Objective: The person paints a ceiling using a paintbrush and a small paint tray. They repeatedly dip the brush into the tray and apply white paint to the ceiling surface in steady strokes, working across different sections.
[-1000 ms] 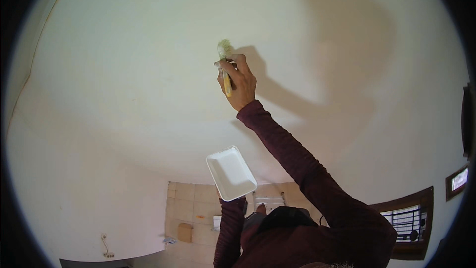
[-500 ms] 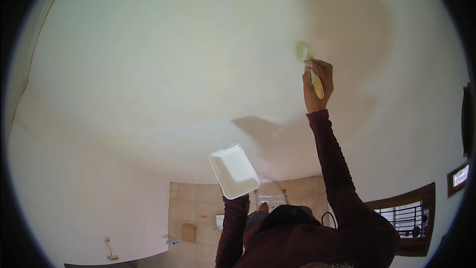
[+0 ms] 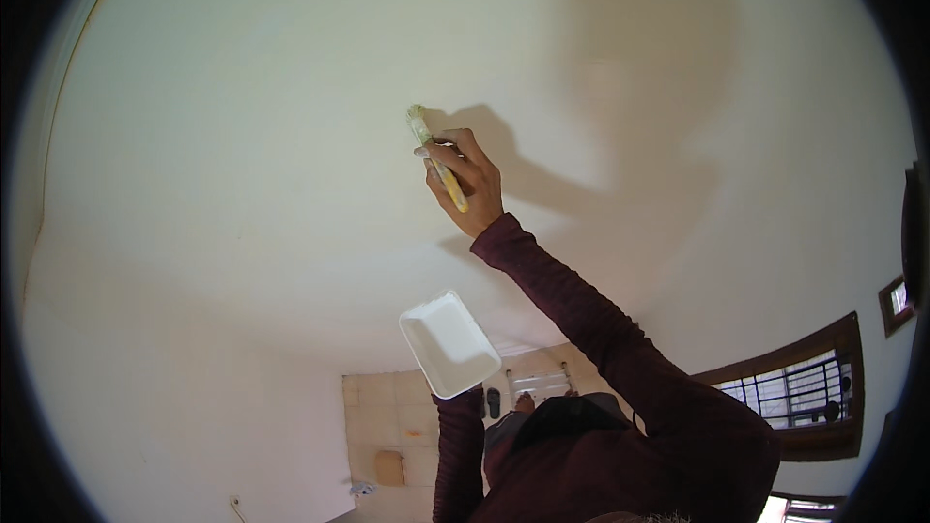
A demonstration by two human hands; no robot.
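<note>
My right hand (image 3: 477,182) is closed around a paintbrush (image 3: 449,186) with a yellow, paint-smeared handle. The brush points up and to the left, its pale greenish bristles at the off-white wall (image 3: 242,155). Lower down, a white rectangular tray (image 3: 451,341) tilts in front of me, with white paint on its inner surface. My left arm (image 3: 459,441) reaches up beneath it; that hand supports the tray from below, its fingers hidden behind it. A shadow of my right hand falls on the wall beside the brush.
Below, on the tiled floor (image 3: 373,407), lie dark slippers (image 3: 493,402) and a tan block (image 3: 389,468). My feet are by a pale, shiny platform (image 3: 541,384). A barred window (image 3: 790,397) is at right, a wall socket (image 3: 234,501) at lower left.
My right hand has swept left across the wall with the paintbrush, whose bristles now sit slightly lower. The tray has shifted only a little left and down in the picture.
</note>
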